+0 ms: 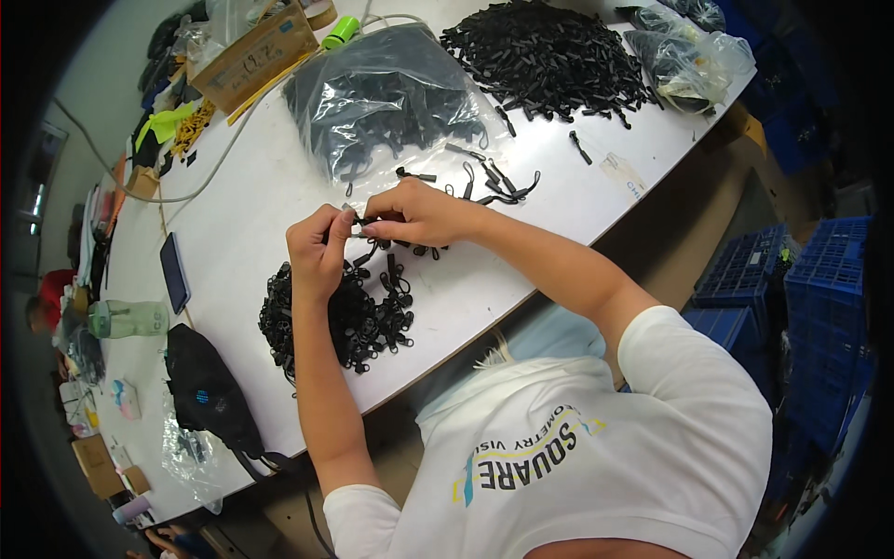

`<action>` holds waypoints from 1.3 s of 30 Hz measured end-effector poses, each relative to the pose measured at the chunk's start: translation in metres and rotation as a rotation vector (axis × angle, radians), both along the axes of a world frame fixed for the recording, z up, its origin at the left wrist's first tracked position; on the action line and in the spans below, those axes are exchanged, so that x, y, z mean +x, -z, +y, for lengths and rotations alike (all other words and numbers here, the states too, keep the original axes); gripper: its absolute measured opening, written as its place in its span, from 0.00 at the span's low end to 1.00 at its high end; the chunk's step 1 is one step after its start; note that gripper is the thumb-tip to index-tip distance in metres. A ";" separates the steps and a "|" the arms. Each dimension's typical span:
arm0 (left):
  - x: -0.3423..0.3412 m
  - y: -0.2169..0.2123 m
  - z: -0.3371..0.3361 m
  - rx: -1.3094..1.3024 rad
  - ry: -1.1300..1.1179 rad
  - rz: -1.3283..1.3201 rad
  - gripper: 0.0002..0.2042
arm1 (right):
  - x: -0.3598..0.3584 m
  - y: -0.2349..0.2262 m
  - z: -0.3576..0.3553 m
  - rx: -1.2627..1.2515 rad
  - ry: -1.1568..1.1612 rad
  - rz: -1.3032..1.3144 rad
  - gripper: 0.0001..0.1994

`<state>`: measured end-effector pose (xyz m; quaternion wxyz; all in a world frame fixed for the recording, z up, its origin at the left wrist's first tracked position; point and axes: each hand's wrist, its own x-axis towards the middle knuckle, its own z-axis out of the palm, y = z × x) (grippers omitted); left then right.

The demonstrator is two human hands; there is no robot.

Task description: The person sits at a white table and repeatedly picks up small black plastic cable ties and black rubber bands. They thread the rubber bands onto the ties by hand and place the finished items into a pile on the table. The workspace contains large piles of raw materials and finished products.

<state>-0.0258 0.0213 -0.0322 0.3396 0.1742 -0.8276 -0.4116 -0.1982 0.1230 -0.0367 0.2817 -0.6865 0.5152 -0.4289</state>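
Observation:
My left hand and my right hand meet above the white table, fingertips pinched close together. Between them is a small black piece that looks like a cord zipper pull, mostly covered by the fingers. Below the hands, partly behind my left forearm, lies a heap of black zipper pulls with loops. Several loose black cord pulls are scattered just beyond my right hand. Farther off, a clear plastic bag holds more dark pieces.
A large mound of black pulls covers the far right, beside clear bags. At the left are a phone, a green bottle and a black pouch. A cardboard box stands far left; blue crates stack at right.

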 end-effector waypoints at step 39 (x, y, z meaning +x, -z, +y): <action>-0.016 0.003 0.016 0.393 -0.103 -0.061 0.05 | -0.006 0.022 -0.017 0.007 0.229 -0.845 0.16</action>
